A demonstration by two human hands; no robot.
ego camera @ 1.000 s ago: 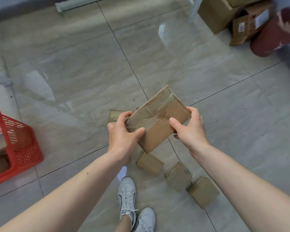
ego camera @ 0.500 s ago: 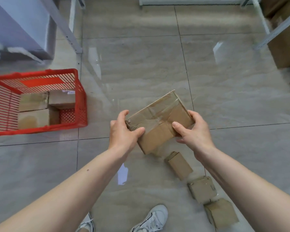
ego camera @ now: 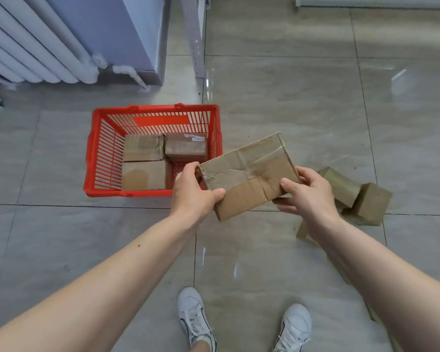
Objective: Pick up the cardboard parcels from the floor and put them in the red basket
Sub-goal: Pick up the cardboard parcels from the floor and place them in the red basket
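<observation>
Hiding behind the right forearm (ego camera: 381,283), a floor parcel (ego camera: 302,231) barely shows.

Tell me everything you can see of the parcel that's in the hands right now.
The held parcel is a flat, rectangular brown cardboard box, creased and wrapped in glossy clear tape. It is off the floor, tilted, its far right corner highest. The left hand grips its left end, the right hand its right end. It hangs just right of the red basket, overlapping its near right corner.

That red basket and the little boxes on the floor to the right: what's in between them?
In the head view, the flat parcel, held by both hands, left hand and right hand, hangs between the red basket and the small floor parcels.
</observation>
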